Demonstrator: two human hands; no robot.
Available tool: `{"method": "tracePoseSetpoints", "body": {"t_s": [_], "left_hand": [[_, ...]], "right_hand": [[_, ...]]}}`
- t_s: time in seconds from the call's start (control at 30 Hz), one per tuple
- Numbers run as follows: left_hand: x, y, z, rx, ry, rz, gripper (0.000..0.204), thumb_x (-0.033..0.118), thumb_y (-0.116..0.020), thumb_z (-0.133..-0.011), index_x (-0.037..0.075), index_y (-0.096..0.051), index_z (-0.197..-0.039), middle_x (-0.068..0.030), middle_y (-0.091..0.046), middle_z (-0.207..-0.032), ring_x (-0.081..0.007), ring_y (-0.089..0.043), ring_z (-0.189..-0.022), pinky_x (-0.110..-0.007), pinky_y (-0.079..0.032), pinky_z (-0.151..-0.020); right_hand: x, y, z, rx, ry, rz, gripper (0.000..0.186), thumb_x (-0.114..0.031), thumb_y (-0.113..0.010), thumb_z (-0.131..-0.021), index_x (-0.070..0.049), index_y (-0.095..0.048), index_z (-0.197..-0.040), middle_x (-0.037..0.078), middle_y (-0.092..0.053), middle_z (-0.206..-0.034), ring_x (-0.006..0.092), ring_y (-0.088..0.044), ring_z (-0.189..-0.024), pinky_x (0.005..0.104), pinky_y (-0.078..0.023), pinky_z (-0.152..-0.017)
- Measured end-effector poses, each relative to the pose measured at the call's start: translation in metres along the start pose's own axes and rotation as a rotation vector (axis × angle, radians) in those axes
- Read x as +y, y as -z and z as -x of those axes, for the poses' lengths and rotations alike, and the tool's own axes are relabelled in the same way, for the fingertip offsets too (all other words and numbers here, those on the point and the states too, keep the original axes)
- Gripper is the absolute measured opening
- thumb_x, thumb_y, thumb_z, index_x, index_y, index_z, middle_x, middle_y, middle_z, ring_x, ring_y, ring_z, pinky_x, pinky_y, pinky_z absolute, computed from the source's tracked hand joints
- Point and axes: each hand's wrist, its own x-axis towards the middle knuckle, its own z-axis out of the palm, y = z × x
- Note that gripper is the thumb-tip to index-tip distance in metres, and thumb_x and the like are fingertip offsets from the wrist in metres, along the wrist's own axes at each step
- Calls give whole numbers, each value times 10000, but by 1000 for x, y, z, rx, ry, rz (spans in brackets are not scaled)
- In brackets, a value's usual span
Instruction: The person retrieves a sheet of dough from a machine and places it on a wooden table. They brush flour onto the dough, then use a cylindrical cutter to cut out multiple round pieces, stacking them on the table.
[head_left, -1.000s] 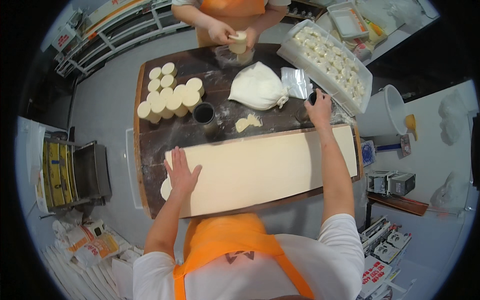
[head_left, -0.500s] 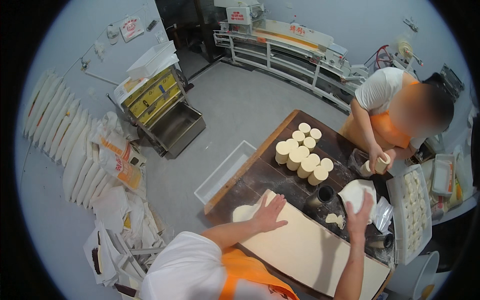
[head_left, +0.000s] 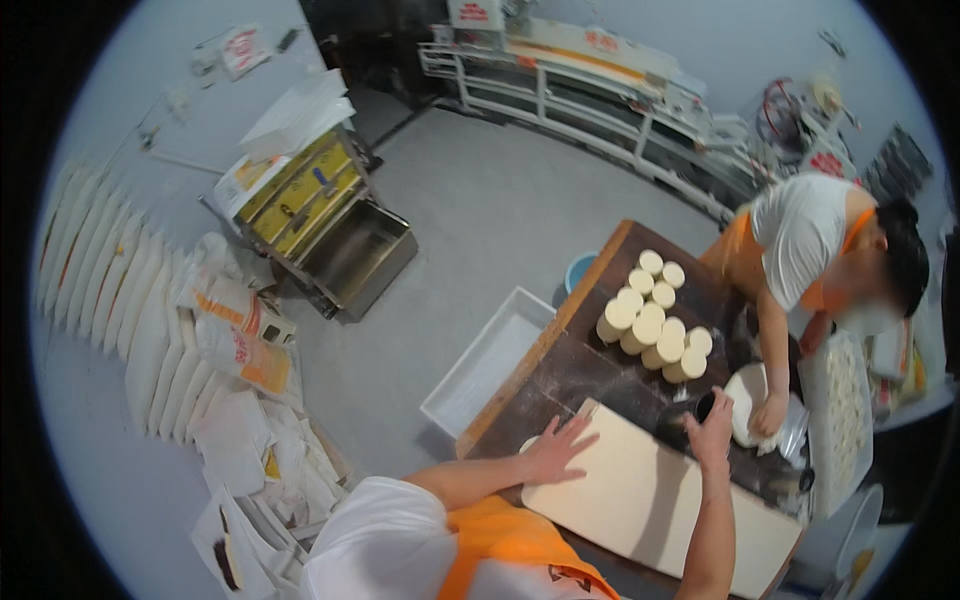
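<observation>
A long flat sheet of pale dough [head_left: 630,490] lies along the near side of a dark wooden table [head_left: 590,350]. My left hand [head_left: 562,452] rests on its left end, fingers spread flat. At the sheet's far edge, my right hand [head_left: 712,430] has its fingers around the rim of a dark hollow cylinder [head_left: 676,425]. Short, thick pale dough cylinders [head_left: 645,325] stand grouped farther back. A white rounded piece [head_left: 742,400], perhaps dough, lies right of my right hand; a co-worker's hand [head_left: 768,415] touches its edge.
Another dark cylinder [head_left: 795,482] lies at the table's right. Beyond it stands a white tray [head_left: 835,440] of pale pieces. On the floor left of the table are a white tub [head_left: 480,365] and a blue basin [head_left: 580,272]. A metal-bin machine [head_left: 370,270] stands farther left.
My right hand has come down from above the white piece onto the dark cylinder. The co-worker has let go of the dough cylinders and reached to the white piece. The view has shifted.
</observation>
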Motion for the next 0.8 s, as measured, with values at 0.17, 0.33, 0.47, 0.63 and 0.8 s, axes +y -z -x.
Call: {"method": "tracePoseSetpoints", "body": {"t_s": [0.17, 0.33, 0.47, 0.63, 0.8], "left_hand": [[-53, 5, -49, 155, 2, 92, 1064, 500, -778, -915, 8, -284, -1719, -306, -231, -1776, -459, -202, -1664, -577, -182, -1347], [-75, 7, -100, 103, -112, 559, 956, 277, -883, -845, 46, -429, -1655, -243, -571, -1576, -376, -581, -1437, -425, -469, -1205], [-82, 26, -126, -132, -74, 702, 688, 261, -855, -854, 32, -634, -1464, -217, -721, -1362, -378, -689, -1275, -447, -535, -1104], [-70, 17, -105, 44, -75, 622, 320, 164, -756, -938, 14, -730, -1219, -184, -727, -1280, -391, -690, -1212, -465, -555, -1054], [-63, -2, -78, 332, -199, 605, 192, 97, -750, -936, 31, -763, -1116, -148, -722, -1250, -346, -685, -1195, -448, -575, -1013]], "right_hand": [[-34, 21, 39, 255, -5, -19, 794, -193, -881, -866, -80, -523, -1565, 251, -550, -1434, 466, -557, -1329, 504, -491, -1128], [-88, 47, 121, 289, -41, -111, 788, -172, -907, -827, -86, -562, -1531, 208, -559, -1380, 402, -588, -1269, 467, -509, -1085], [-138, 30, 136, 171, -116, -149, 798, -185, -915, -807, -91, -581, -1526, 231, -546, -1400, 425, -606, -1254, 472, -554, -1043], [-180, 13, 127, 100, -122, -81, 772, -186, -911, -780, -103, -623, -1492, 255, -541, -1418, 441, -643, -1224, 477, -613, -948], [-189, 11, 126, 46, -144, -25, 761, -179, -902, -784, -111, -630, -1492, 268, -539, -1412, 449, -621, -1246, 474, -611, -945]]}}
